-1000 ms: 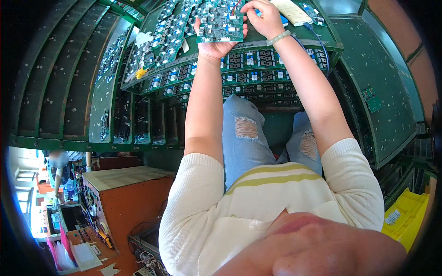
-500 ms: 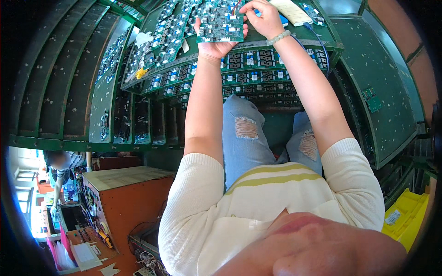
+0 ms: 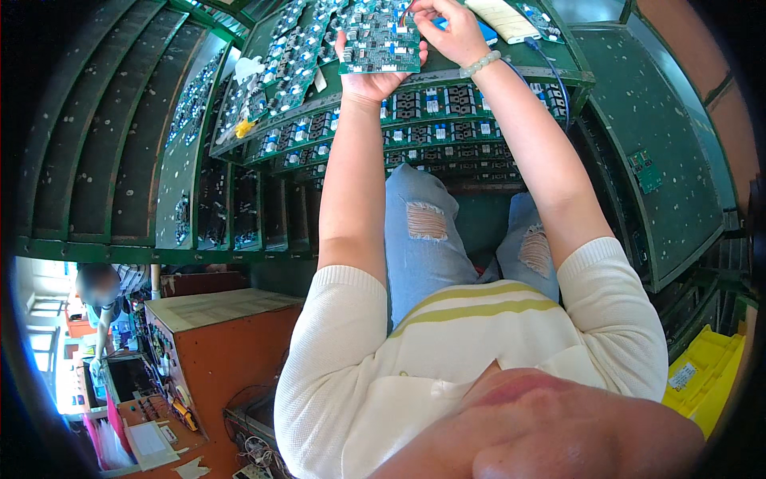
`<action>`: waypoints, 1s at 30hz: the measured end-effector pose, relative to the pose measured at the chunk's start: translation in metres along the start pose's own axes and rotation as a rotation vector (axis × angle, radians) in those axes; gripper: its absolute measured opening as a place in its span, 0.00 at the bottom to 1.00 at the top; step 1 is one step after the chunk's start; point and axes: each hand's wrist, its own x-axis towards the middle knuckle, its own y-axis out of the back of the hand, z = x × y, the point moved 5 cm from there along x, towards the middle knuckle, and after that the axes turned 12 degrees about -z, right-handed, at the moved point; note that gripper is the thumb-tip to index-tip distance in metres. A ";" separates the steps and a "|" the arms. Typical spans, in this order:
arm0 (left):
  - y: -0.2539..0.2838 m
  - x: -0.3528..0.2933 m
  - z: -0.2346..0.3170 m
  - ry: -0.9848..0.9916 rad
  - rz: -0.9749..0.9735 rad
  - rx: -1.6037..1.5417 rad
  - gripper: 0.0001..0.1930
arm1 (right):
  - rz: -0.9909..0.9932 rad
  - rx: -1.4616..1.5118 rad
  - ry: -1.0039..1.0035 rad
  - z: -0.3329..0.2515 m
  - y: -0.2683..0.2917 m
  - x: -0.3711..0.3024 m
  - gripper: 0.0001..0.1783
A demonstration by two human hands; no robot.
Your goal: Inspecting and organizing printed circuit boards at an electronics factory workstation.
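A green circuit board (image 3: 378, 49) with white connectors and dark components rests in my left hand (image 3: 372, 86). That palm supports it from beneath, thumb at the left edge and fingertips showing at the right. At the board's upper right corner my right hand (image 3: 453, 33) has its fingers closed in a pinch around thin red and dark wires (image 3: 404, 16). The wire ends near the board are too small to make out. Just right of my right hand lie a pale, flat, box-shaped device (image 3: 504, 22) and a blue thing (image 3: 487, 33), partly hidden.
Rows of circuit boards (image 3: 291, 60) cover the green bench top (image 3: 447, 77), with more boards on shelves below it. A blue cable (image 3: 550, 64) hangs over the front edge. Green racks (image 3: 96, 120) stand left; a yellow bin (image 3: 706, 375) is lower right. Another person (image 3: 108, 291) works far left.
My right hand has shifted slightly left, with the wires, at the board's upper right corner. My left hand and the board have barely moved.
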 end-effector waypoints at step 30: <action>-0.003 0.000 -0.001 0.000 0.038 0.014 0.45 | -0.112 -0.007 -0.021 -0.004 -0.001 0.001 0.05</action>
